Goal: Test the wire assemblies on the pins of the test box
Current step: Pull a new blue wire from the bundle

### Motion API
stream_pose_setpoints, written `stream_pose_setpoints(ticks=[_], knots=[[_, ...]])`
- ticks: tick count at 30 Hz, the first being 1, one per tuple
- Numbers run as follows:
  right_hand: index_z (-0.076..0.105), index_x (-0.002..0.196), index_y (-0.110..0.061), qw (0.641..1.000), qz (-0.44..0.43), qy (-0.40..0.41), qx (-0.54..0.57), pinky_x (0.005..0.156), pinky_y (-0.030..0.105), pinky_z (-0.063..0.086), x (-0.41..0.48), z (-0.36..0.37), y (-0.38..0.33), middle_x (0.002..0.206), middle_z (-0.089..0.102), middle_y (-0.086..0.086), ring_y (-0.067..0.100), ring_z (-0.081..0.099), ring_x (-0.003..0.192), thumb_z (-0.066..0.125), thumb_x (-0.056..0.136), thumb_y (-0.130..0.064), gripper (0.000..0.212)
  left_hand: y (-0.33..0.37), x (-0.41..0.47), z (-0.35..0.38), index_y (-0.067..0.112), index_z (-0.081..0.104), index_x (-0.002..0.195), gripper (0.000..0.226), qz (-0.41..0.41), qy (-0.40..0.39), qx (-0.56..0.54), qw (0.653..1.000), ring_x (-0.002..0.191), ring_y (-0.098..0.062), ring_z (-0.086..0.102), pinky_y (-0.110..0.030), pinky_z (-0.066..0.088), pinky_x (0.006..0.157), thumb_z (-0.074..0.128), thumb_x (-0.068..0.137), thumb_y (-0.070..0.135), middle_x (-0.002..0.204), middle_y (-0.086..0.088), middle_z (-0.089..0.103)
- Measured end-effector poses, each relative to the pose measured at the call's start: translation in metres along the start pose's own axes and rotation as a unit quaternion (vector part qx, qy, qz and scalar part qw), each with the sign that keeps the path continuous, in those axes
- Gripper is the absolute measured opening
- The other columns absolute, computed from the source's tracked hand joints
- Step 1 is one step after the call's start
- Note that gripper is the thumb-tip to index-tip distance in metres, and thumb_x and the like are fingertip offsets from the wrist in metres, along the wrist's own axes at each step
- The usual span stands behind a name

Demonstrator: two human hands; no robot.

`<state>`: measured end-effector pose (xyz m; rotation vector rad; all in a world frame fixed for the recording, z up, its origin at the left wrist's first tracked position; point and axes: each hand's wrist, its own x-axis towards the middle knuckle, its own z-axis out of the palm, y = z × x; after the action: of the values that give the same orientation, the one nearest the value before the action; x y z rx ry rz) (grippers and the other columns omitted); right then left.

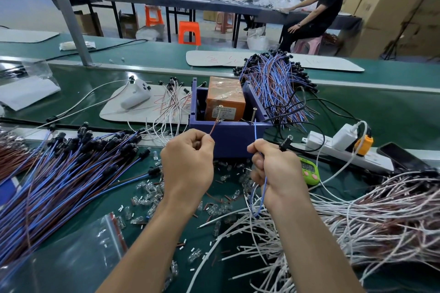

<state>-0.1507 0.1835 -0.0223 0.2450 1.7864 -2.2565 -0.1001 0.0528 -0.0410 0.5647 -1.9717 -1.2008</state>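
A blue test box (pixel 231 135) with an orange block (pixel 225 100) inside stands just beyond my hands. Two screw-like pins rise from its front edge, the left pin (pixel 220 112) and the right pin (pixel 254 114). My left hand (pixel 188 164) pinches a brown wire (pixel 213 129) whose tip reaches the left pin. My right hand (pixel 273 166) grips the blue wire (pixel 255 131) of the same assembly, its tip up at the right pin. The assembly's black lamp holder (pixel 287 141) sticks out beside my right thumb.
A heap of blue and brown assemblies (pixel 59 178) lies at left, another (pixel 273 83) behind the box. White wires (pixel 357 226) pile at right. Loose clear bulbs (pixel 147 192) scatter near my wrists. A power strip (pixel 338 150), a green timer (pixel 309 170) and a phone (pixel 400 157) sit at right.
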Motion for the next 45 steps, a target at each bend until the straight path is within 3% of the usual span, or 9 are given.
stream_pose_setpoints(ticks=[7,20,23,27,31,35,38,42,45], knots=[[0.068,0.078,-0.002,0.999,-0.001,0.049,-0.010,0.040,0.022,0.022,0.005,0.000,-0.003,0.044,0.038,-0.007,0.006,0.026,0.035,0.062,0.096,-0.008,0.020,-0.002,0.001,0.000,0.028,0.066,0.062,0.032,-0.008,-0.004,-0.007,1.000,0.041,-0.003,0.047,-0.011,0.034,0.044,0.067,0.093,0.021,0.049,0.016,0.059],[0.069,0.084,0.000,0.998,-0.007,0.059,-0.028,0.041,0.024,0.022,-0.001,-0.005,-0.005,0.041,0.034,-0.008,0.008,0.023,0.035,0.066,0.089,-0.003,0.007,-0.003,0.002,0.000,0.026,0.066,0.062,0.032,-0.011,-0.001,-0.005,1.000,0.041,-0.005,0.047,-0.018,0.039,0.045,0.067,0.093,0.021,0.050,0.014,0.059],[0.069,0.080,-0.002,0.998,-0.027,0.056,0.001,0.040,0.022,0.022,-0.010,-0.013,-0.002,0.043,0.032,-0.006,0.010,0.022,0.037,0.066,0.089,-0.002,0.010,-0.002,0.001,0.000,0.022,0.066,0.063,0.031,-0.039,0.028,-0.033,0.998,0.042,-0.009,0.046,-0.029,0.043,0.046,0.065,0.094,0.021,0.051,0.005,0.061],[0.070,0.069,-0.006,0.998,-0.059,0.016,0.008,0.038,0.022,0.023,-0.023,-0.018,0.003,0.048,0.034,-0.001,0.010,0.024,0.039,0.070,0.087,-0.002,0.019,0.002,-0.006,0.000,0.021,0.065,0.067,0.027,-0.084,0.049,-0.131,0.987,0.043,-0.014,0.040,-0.032,0.033,0.041,0.062,0.094,0.023,0.049,0.001,0.056],[0.067,0.053,-0.016,0.997,-0.075,-0.028,-0.019,0.039,0.020,0.021,-0.030,-0.016,0.006,0.047,0.034,-0.002,0.010,0.023,0.039,0.072,0.085,0.002,0.038,0.014,-0.017,0.002,0.028,0.074,0.073,0.013,-0.082,-0.004,-0.219,0.972,0.042,-0.005,0.034,-0.020,0.028,0.040,0.066,0.084,0.028,0.047,0.015,0.049],[0.070,0.054,-0.015,0.992,-0.101,-0.049,-0.064,0.040,0.020,0.026,-0.034,-0.017,0.010,0.044,0.040,-0.005,0.008,0.028,0.039,0.074,0.084,0.000,0.033,0.019,-0.020,0.003,0.017,0.081,0.083,0.014,-0.100,-0.070,-0.294,0.948,0.043,0.002,0.047,-0.007,0.036,0.047,0.071,0.091,0.011,0.047,0.018,0.054],[0.072,0.057,-0.012,0.990,-0.110,-0.058,-0.071,0.040,0.020,0.026,-0.036,-0.019,0.010,0.042,0.040,-0.006,0.007,0.028,0.037,0.073,0.085,0.002,0.031,0.017,-0.016,0.001,0.014,0.080,0.083,0.008,-0.141,-0.107,-0.321,0.930,0.040,0.001,0.045,-0.008,0.037,0.047,0.075,0.090,0.012,0.046,0.017,0.052],[0.073,0.055,-0.016,0.989,-0.108,-0.067,-0.076,0.039,0.018,0.026,-0.038,-0.018,0.009,0.041,0.039,-0.007,0.006,0.027,0.035,0.072,0.086,0.004,0.037,0.013,-0.009,0.000,0.024,0.080,0.068,0.024,-0.200,-0.141,-0.335,0.910,0.039,-0.004,0.029,-0.017,0.031,0.045,0.076,0.089,0.012,0.043,0.014,0.040],[0.073,0.056,-0.017,0.989,-0.103,-0.071,-0.074,0.039,0.017,0.026,-0.039,-0.019,0.008,0.041,0.040,-0.008,0.005,0.027,0.035,0.072,0.086,0.004,0.037,0.010,-0.006,-0.001,0.022,0.078,0.063,0.027,-0.236,-0.157,-0.369,0.885,0.039,-0.006,0.022,-0.020,0.027,0.045,0.075,0.087,0.010,0.042,0.011,0.032]])
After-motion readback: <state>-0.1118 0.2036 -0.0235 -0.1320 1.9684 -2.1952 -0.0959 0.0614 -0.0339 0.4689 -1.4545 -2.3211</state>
